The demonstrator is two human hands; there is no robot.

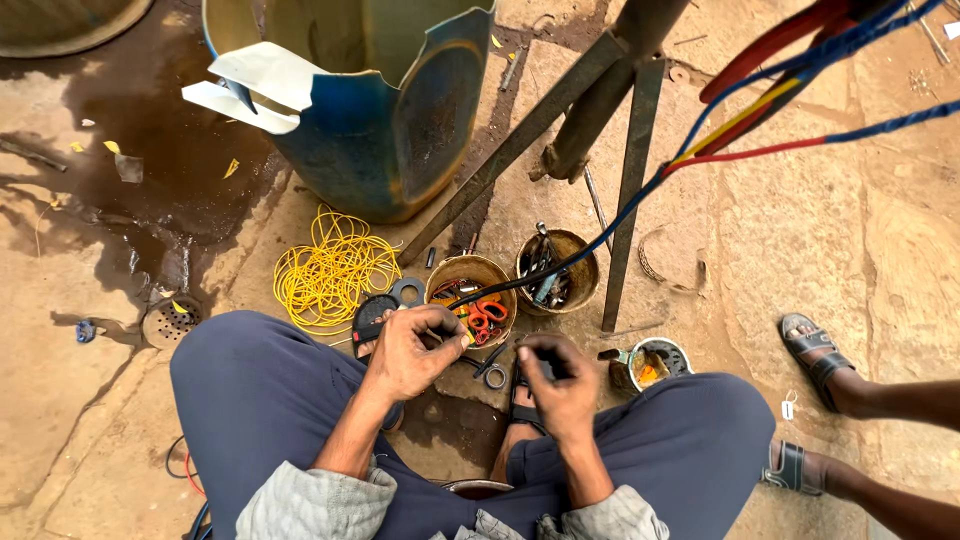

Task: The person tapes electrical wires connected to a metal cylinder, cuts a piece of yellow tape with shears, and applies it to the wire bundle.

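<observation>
Stone floor [850, 230], wet patch at left. Cut blue drum [390, 110] up top, yellow wire coil [335, 270] below it, two tins of tools [480, 285] beside the coil. Left hand [410, 350] pinches the dark cable [520, 280], which runs up right into red, yellow and blue wires. Right hand [560, 385] fingers curled tight on something small, can't tell what. Another person's sandalled feet [815, 355] at right.

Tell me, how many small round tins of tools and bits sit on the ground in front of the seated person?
3. One tin with orange-handled tools lies above the left hand, one with metal tools is beside it, and a smaller one sits right of the right hand. Others may be hidden.
</observation>
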